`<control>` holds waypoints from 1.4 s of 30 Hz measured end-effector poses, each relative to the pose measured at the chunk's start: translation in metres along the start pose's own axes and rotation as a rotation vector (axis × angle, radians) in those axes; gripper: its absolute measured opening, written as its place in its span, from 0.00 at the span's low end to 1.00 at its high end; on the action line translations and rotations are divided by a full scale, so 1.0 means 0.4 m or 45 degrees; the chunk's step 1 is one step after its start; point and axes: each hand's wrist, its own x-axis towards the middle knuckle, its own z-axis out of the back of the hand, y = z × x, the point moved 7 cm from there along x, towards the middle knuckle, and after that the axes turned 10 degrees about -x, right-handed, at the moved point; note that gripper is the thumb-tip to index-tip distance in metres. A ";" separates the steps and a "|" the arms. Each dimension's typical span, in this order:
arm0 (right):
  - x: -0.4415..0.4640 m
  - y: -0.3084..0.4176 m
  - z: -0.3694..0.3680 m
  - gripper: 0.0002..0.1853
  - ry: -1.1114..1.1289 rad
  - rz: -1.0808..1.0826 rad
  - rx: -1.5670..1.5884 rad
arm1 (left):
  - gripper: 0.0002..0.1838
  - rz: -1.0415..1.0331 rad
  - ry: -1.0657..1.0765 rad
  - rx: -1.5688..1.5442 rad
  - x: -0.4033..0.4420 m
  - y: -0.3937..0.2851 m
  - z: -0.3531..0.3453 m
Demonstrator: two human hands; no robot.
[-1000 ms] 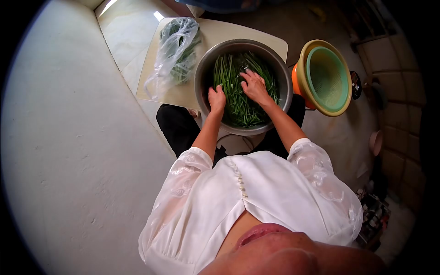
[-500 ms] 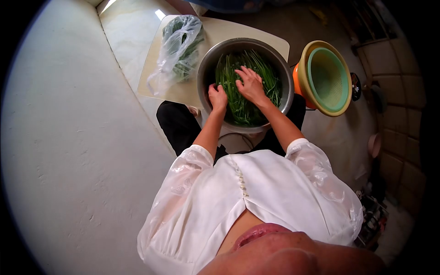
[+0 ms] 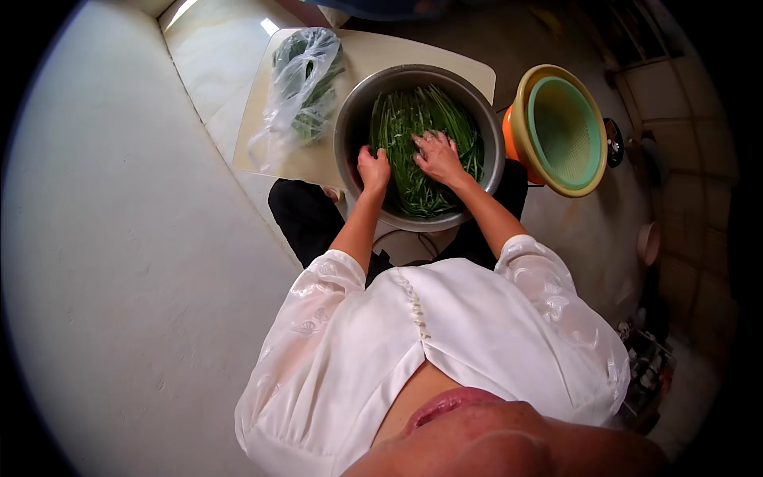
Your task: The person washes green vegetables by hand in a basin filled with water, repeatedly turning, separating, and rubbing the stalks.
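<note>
A large metal basin (image 3: 495, 151) holds long, thin green leaves that look like chives (image 3: 420, 192), lying wet in water. My left hand (image 3: 373, 168) is at the left side of the leaves, its fingers curled round their edge, fingertips partly hidden. On top of the bunch, right of the middle, my right hand (image 3: 439, 157) presses down with its fingers spread, the tips sunk among the leaves.
A pale board or low tabletop (image 3: 381, 48) bears the basin and a clear plastic bag (image 3: 306, 87) of more greens. To the right stand a yellow basin (image 3: 520, 119) and, nested in it, a green strainer (image 3: 566, 131). A white wall (image 3: 119, 238) fills the left.
My right hand has moved lower and pushed its fingers down into the leaves. My left hand stays at the left edge. The whole view has shifted slightly.
</note>
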 end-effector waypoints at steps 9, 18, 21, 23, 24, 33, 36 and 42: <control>0.041 -0.044 0.142 0.21 -0.458 -0.059 0.095 | 0.37 -0.889 0.126 0.693 -0.100 -0.230 -0.025; 0.108 -0.087 -0.005 0.28 -0.018 -0.123 -0.060 | 0.39 -0.568 0.455 1.234 -0.038 -0.135 -0.134; 0.086 -0.095 0.017 0.29 0.025 -0.035 0.236 | 0.36 -0.554 0.510 1.237 -0.051 -0.166 -0.112; 0.053 -0.093 0.058 0.28 -0.058 -0.057 0.248 | 0.35 -0.414 0.600 1.084 -0.056 -0.170 -0.096; 0.031 -0.076 0.067 0.28 -0.076 -0.005 0.236 | 0.34 -0.514 0.536 1.080 -0.073 -0.185 -0.089; 0.027 -0.072 -0.001 0.28 0.210 0.017 0.258 | 0.38 -0.610 0.549 1.300 -0.079 -0.146 -0.114; -0.011 -0.084 0.060 0.27 0.021 0.078 0.282 | 0.39 -0.546 0.617 1.156 -0.098 -0.153 -0.083; -0.058 -0.042 0.010 0.30 0.187 0.144 -0.088 | 0.38 -0.675 0.658 1.226 -0.141 -0.134 -0.084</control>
